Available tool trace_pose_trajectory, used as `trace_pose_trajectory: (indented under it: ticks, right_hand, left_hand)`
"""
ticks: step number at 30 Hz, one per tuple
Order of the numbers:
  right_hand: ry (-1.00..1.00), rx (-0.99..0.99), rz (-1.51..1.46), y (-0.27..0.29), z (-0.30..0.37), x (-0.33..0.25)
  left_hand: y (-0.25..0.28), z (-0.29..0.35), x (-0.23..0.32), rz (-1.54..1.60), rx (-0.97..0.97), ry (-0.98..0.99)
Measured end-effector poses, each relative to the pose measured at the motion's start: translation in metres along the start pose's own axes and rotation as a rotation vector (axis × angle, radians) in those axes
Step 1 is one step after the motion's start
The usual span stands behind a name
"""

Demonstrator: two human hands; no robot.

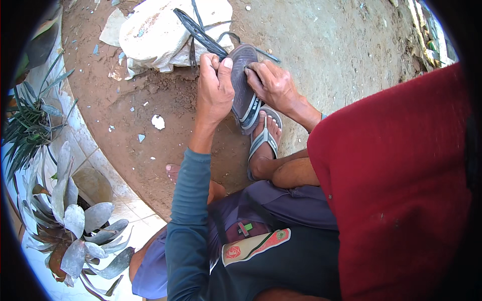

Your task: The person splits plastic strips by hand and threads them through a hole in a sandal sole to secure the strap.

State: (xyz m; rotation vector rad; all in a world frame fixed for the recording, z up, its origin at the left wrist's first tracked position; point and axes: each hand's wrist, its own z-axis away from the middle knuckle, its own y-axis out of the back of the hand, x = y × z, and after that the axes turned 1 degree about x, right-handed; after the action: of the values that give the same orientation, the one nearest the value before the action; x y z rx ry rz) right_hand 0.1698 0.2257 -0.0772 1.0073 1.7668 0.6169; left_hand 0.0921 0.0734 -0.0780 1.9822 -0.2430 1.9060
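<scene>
Pinching at the sandal (240, 96) between both hands, the right hand (276, 86) presses its fingertips together; the left hand (216, 90) curls closed, its grip unclear, black strips (203, 38) just beyond it.

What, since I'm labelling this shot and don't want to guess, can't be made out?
- Head view: the far side of the raised sandal, turned away from the camera.
- Head view: anything pinched by the right hand, covered by its own fingers.
- Head view: the middle of the left foot, behind the left sleeve.
- Head view: the white sack's far end, cut off by the top edge; its contents, covered by its fabric.
</scene>
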Motion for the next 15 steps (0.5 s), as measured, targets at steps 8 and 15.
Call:
trace_pose_trajectory:
  ticks: [8, 15]
  right_hand:
    - [0.002, -0.139, -0.008, 0.011, 0.000, -0.006]
    - [-0.276, -0.121, -0.292, 0.021, -0.008, -0.009]
  left_hand:
    - [-0.005, 0.007, -0.002, 0.726, 0.102, 0.374]
    - [-0.025, 0.017, -0.016, 0.721, 0.222, 0.247]
